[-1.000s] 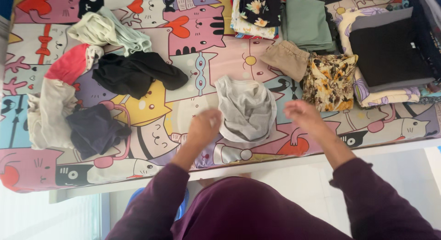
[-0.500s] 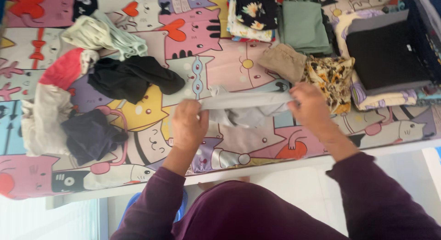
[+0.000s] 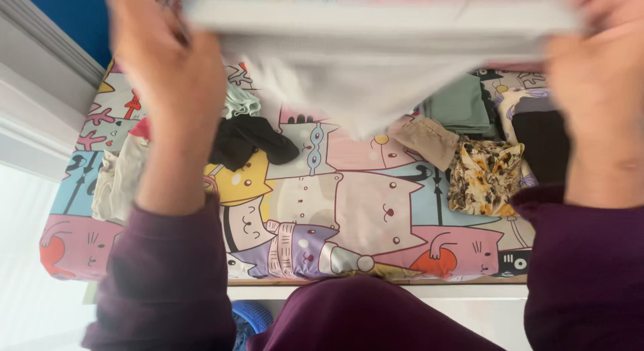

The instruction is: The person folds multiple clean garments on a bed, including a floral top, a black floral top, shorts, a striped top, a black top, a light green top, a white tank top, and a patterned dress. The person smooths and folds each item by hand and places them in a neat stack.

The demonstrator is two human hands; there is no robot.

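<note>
Your left hand (image 3: 164,59) and right hand (image 3: 600,62) are both raised high, close to the camera, forearms upright in dark purple sleeves. Each grip is closed on one end of the blurred pale grey soft cloth garment (image 3: 376,49), which you hold stretched between them above the bed. Its long axis runs left to right, the top edge taut and level, and the loose middle hangs down to a point over the bedsheet printed with cartoon cats (image 3: 362,210).
</note>
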